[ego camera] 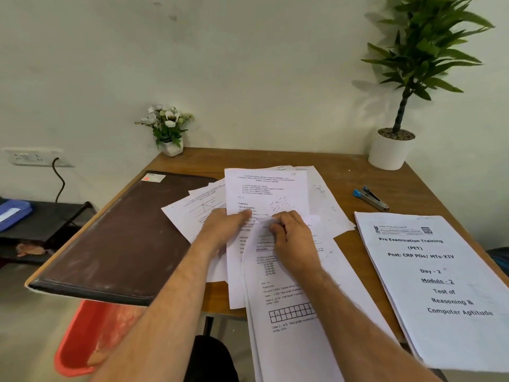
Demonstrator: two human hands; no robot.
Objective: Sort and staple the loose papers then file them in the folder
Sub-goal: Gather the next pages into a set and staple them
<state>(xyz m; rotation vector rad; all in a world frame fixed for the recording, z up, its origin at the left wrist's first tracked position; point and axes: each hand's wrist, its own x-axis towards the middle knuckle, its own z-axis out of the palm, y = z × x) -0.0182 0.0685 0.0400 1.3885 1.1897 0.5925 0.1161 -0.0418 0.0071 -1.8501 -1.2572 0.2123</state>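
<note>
Loose printed sheets point(319, 194) lie fanned over the middle of the wooden table point(338, 164). My left hand point(223, 230) holds a printed sheet point(264, 188) by its left edge, thumb on top. My right hand point(292, 238) pinches the top corner of a second stack of sheets point(289, 312) that reaches toward me over the table's front edge. A closed dark brown folder point(118, 235) lies on the left side. A stapled booklet titled "Pre Examination Training" point(438, 285) lies on the right. A blue and grey stapler point(370, 198) rests beyond it.
A small white pot of flowers point(169, 128) stands at the back left corner and a tall potted plant point(394, 150) at the back right. A red bin point(91, 334) sits on the floor under the folder. A low shelf with a blue box point(13, 213) is at the left.
</note>
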